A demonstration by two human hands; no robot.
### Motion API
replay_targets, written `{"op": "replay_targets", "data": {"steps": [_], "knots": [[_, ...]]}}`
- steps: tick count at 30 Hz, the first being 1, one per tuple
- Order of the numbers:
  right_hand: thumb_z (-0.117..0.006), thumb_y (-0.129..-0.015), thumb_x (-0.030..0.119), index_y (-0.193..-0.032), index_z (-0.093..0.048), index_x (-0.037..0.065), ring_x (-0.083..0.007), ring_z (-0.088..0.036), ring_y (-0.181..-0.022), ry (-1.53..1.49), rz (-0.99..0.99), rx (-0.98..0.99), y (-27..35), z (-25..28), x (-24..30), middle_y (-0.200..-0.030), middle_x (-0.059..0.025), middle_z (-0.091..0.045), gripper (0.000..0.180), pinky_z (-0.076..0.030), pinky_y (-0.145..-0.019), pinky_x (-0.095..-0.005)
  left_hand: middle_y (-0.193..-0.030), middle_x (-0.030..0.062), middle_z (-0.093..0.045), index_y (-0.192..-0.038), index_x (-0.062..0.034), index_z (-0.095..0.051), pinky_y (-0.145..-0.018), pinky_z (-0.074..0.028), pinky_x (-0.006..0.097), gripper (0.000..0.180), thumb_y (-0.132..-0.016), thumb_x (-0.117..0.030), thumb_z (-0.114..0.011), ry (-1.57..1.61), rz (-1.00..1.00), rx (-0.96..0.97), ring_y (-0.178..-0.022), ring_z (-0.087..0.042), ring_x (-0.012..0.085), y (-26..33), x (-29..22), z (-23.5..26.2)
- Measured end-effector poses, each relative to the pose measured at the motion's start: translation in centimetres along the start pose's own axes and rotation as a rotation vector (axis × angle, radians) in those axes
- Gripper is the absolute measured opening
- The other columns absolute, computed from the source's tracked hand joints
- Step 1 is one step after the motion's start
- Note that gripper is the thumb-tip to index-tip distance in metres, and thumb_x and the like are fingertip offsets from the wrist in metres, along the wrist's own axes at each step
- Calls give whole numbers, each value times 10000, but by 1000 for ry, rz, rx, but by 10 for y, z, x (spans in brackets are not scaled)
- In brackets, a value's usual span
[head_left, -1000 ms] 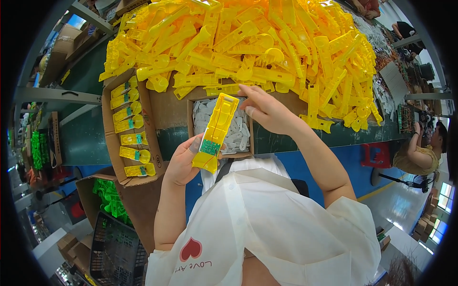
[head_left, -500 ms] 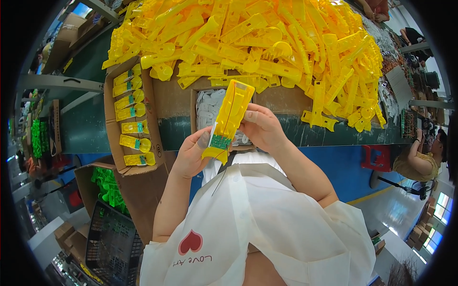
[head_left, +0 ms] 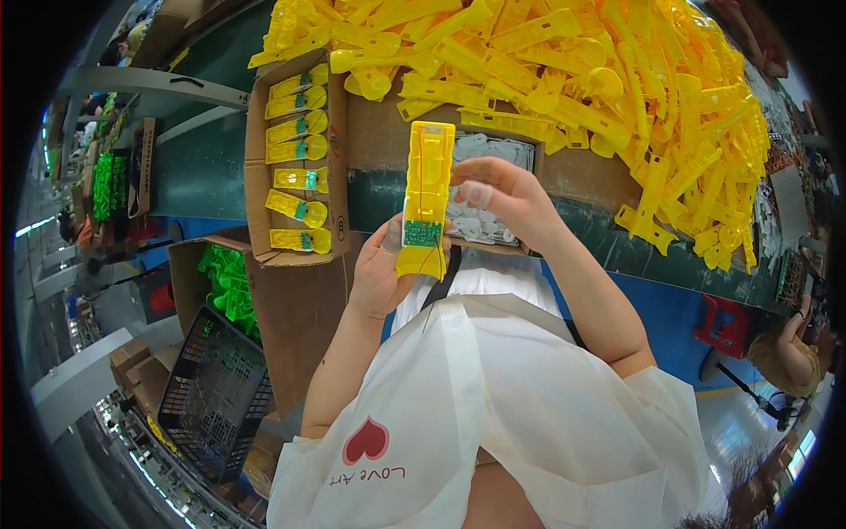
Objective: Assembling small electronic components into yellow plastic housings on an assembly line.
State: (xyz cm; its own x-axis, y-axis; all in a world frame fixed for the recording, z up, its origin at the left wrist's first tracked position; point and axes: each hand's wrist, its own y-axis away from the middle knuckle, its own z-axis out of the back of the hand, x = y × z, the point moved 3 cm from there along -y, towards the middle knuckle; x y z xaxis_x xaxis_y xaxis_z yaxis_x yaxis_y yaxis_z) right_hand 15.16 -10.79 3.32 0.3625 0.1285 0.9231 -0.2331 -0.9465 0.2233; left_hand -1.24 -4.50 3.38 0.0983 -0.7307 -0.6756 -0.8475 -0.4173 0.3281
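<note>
My left hand grips the lower end of a long yellow plastic housing, held upright with its hollow side facing me. A small green circuit board sits in its lower part, and thin wires run along the housing and past its curved bottom end. Just to the right is my right hand, fingers apart and partly bent, fingertips close to the housing's edge. One of its fingers wears a pale wrap. Behind that hand stands a cardboard box of white plastic parts, partly covered by it.
A large pile of yellow housings covers the far side of the green table. At left, a cardboard box holds several housings with boards. Below it are green parts and a black crate. A person is at far right.
My right hand has let go of the housing and moved slightly off it. The housing has turned more upright in my left hand. The whole view has shifted, with the table contents now further right.
</note>
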Motion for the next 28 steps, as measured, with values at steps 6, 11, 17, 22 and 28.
{"op": "replay_targets", "data": {"steps": [6, 11, 17, 22, 28], "knots": [[-682, -686, 125, -855, -517, 16, -175, -515, -615, 774, 387, -117, -2, -74, -6, -715, -63, -479, 260, -434, -540, -272, -1076, 82, -506, -1170, -22, -398, -876, -398, 306, 387, -909, -306, -362, 133, -87, -112, -1001, -501, 162, 11, -7, 32], [-656, -708, 117, -832, -524, 9, -197, -535, -627, 818, 248, 4, -43, -115, -38, -734, -79, -488, 211, -449, -560, -281, -1056, 84, -517, -1126, -25, -423, -854, -415, 317, 368, -909, -315, -362, 152, -67, -272, -975, -518, 179, 24, -16, 91], [-608, -752, 69, -1049, -484, -8, -122, -546, -688, 457, -55, -37, -72, -135, -34, -933, -94, -561, 331, -460, -625, -235, -993, 98, -544, -1084, -22, -441, -741, -470, 338, 355, -867, -300, -486, 9, -192, -360, -861, -561, 194, -14, -67, 172], [-570, -750, 136, -949, -500, 3, -298, -552, -797, 985, 18, -151, -52, -109, -58, -901, -140, -550, 249, -451, -706, -368, -1021, 127, -516, -1084, -12, -446, -889, -388, 359, 447, -861, -399, -453, 131, -258, -340, -980, -496, 230, -95, -154, 232], [-563, -739, 173, -889, -515, 11, -327, -545, -859, 1089, -499, -413, 50, -43, -100, -875, -169, -547, 226, -435, -751, -415, -860, 89, -532, -1028, -57, -460, -820, -425, 349, 255, -867, -254, -475, -493, 52, -234, -857, -532, 194, -170, -125, 212]]}}
